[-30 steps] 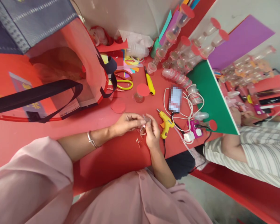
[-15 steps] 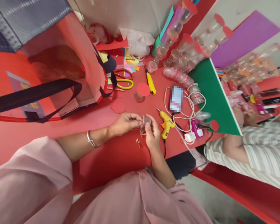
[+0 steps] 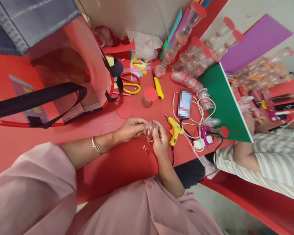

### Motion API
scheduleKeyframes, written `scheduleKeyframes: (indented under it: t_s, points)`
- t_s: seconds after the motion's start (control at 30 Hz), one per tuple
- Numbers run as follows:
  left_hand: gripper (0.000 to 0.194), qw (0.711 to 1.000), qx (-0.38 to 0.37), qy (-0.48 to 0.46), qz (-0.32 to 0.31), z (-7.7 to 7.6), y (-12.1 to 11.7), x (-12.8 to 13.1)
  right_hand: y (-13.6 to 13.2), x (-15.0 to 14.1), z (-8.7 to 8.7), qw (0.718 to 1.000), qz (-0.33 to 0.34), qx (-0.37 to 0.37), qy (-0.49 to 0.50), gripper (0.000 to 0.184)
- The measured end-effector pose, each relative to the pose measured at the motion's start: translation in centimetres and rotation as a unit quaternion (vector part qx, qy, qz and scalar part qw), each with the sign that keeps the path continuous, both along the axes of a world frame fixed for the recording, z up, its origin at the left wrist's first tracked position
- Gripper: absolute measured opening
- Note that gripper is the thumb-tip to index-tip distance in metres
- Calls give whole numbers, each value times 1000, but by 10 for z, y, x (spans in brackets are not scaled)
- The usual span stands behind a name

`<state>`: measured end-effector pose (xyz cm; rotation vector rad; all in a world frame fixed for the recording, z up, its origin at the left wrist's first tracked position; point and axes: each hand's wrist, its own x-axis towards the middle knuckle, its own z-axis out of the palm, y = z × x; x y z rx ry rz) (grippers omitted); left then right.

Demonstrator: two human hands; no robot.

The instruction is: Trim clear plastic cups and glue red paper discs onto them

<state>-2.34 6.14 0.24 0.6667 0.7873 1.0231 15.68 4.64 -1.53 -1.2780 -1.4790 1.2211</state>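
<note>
A clear plastic cup (image 3: pixel 152 128) was held over the red desk (image 3: pixel 95 121).
The left hand (image 3: pixel 131 130) and right hand (image 3: pixel 161 141) had their fingers clamped on it. A yellow glue gun (image 3: pixel 175 129) lay nearby; a green partition (image 3: pixel 221 101) stood near a pale wall (image 3: pixel 129 14).

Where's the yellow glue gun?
Head view, right of centre: the glue gun lies on the red table beside the right hand, below the phone in frame.
</note>
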Motion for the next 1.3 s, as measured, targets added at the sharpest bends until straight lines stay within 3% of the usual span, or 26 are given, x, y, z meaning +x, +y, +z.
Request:
scheduleKeyframes:
  t_s: [0.3,0.5,0.73,1.07,1.3]
  points:
    - [24,1000,22,11,5,-3,-1,-1,0,2,-3,1000,0,-1,11,40]
    - [23,990,123,67,-22,-4,-2,3,2,0,-6,995,-39,15,89,39]
    - [34,999,43,13,-11,-8,-3,1,2,-2,-5,997,-31,-13,65,38]
    - [36,997,66,35,-2,3,-1,1,0,-1,-1,999,-41,15,-21,41]
    - [37,998,44,40,-17,-4,-1,-1,0,-1,1,998,-47,25,-45,41]
